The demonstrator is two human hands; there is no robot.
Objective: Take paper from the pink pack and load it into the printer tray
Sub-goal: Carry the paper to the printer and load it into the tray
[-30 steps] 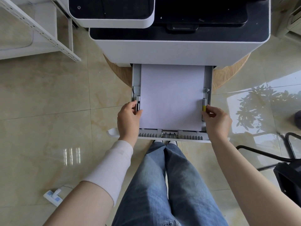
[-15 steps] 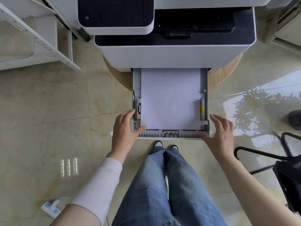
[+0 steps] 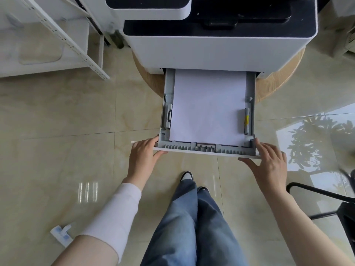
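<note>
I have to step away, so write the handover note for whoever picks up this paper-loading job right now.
Left hand: open, on the left front corner of the tray, fingers curled over the front panel.
Right hand: open, flat against the right front corner, gripping nothing.
Paper stack: lies flat in the tray between the side guides; the tray is pulled out of the printer. The pink pack is not in view.
Done: paper is loaded and looks squared between the guides.
Left: push the tray evenly back into the printer until it seats.
</note>
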